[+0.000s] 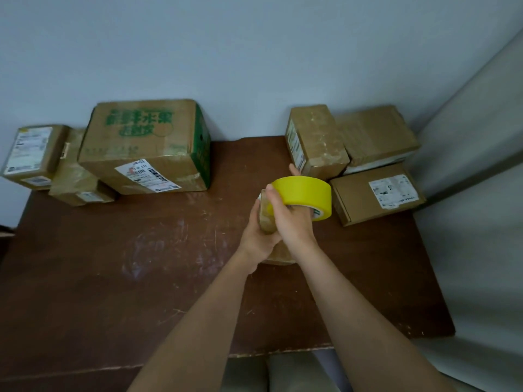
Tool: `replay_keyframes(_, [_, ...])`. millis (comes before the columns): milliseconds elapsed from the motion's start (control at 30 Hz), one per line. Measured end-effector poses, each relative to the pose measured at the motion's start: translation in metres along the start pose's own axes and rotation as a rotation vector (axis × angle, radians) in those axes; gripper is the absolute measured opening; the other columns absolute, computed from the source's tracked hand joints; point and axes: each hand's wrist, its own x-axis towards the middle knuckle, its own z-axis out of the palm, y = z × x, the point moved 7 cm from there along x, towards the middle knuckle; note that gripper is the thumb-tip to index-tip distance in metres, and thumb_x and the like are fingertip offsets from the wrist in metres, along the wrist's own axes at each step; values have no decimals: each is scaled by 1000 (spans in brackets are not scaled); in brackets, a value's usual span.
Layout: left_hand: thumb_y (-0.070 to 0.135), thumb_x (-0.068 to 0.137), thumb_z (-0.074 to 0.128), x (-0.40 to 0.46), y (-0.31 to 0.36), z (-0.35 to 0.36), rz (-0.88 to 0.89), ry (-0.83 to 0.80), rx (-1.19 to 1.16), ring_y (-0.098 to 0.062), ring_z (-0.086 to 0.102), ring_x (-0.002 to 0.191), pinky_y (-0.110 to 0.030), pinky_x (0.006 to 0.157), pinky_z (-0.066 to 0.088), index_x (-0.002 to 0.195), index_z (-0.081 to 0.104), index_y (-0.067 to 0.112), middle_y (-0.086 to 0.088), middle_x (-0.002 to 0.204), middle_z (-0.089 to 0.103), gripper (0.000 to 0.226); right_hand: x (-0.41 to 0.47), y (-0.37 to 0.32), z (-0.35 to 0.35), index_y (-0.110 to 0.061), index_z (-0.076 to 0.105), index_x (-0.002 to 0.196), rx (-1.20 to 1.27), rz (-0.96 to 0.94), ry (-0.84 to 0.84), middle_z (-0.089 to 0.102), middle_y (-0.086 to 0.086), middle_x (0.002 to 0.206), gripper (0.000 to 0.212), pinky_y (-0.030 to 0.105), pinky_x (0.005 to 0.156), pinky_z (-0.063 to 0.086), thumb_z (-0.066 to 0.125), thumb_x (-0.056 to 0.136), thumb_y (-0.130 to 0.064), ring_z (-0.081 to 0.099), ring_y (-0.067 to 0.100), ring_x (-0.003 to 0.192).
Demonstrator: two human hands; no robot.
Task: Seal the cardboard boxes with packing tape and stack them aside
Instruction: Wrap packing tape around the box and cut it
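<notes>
- Brown scratched desk [113, 264] against a pale blue-grey wall [254, 52], lighter panel off to the right.
- Both bare forearms reaching in from the near edge, hands meeting over the middle of the desk.
- Right hand [291, 219] gripping a yellow roll of tape [307, 193], fingers [312, 212] curled through its core, thumb pressed along the outer band.
- Left hand [259, 233] clasped around a small taped box [267, 219], fingers wrapped behind it with one fingertip showing past the roll; most of that box hidden by the hands.
- Roll touching the small box, just above it.
- Beyond the fingers and to their left: a large box with green print [147, 145] and a shipping label, with smaller boxes [31, 154] just beside it at the desk's left edge.
- Beyond the fingers and to their right: a taped upright box [317, 140] close by the fingertip, another box [376, 134] behind it, and a flat labelled box [376, 193] lying just beside the roll.
</notes>
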Motion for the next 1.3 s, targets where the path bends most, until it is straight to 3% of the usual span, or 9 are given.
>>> replay_keyframes(100, [14,82,79,3,-8,-8,-23,-14,-82,-8,53,124,-39,103,49,155,14,38,9,144,49,100,-1,-5,8,-53,0,153,-29,-30,10,30,-41,136,88,51,121,21,64,93,-45,28,19,146])
replay_keyframes(200, [18,81,81,9,-16,-9,-49,-12,-107,-11,56,122,-40,100,51,155,16,39,7,142,53,100,6,4,3,-64,-8,147,-36,44,41,23,-15,162,88,62,118,22,54,83,-68,27,26,149])
replay_keyframes(300, [14,81,80,12,-13,-5,-34,-10,-130,-9,60,117,-29,91,55,154,23,38,6,137,58,96,8,9,-7,-66,-14,143,-92,126,80,46,-4,152,87,65,118,14,46,80,-75,34,30,145])
replay_keyframes(433, [12,79,82,14,-17,-4,-33,50,-192,-10,62,115,-28,90,56,153,30,33,4,133,61,92,8,11,-25,-50,-7,154,-155,104,195,39,-10,156,86,62,121,4,55,95,-52,18,29,151])
replay_keyframes(667, [9,78,81,13,-20,-4,-84,104,-285,-17,64,112,-45,93,56,150,35,34,-1,127,65,89,17,35,-59,-47,8,156,-160,43,391,53,-6,143,95,58,118,24,66,80,-54,40,27,140])
replay_keyframes(800, [13,77,83,15,-21,-5,-109,84,-281,-18,63,113,-47,96,54,150,35,33,0,127,65,90,21,56,-75,-26,21,157,73,57,337,66,-12,98,90,9,100,38,76,86,-29,59,-14,99])
replay_keyframes(933, [18,76,84,13,-19,-6,-130,89,-254,-18,61,116,-47,97,53,150,35,35,1,130,62,90,15,76,-74,-34,0,159,173,114,368,56,-11,128,104,30,113,33,75,88,-36,48,10,127])
replay_keyframes(1167, [17,78,82,10,-18,-6,-141,85,-257,-17,62,112,-44,94,54,150,34,34,1,126,63,88,28,90,-73,-29,-3,160,126,49,337,56,-22,100,104,7,90,39,74,90,-28,52,-25,88])
replay_keyframes(1300, [19,78,82,11,-17,-5,-139,47,-241,-16,62,113,-44,96,53,148,36,35,1,127,64,85,34,103,-72,-19,19,159,162,79,314,68,-9,89,100,17,94,50,78,82,-42,64,-5,88])
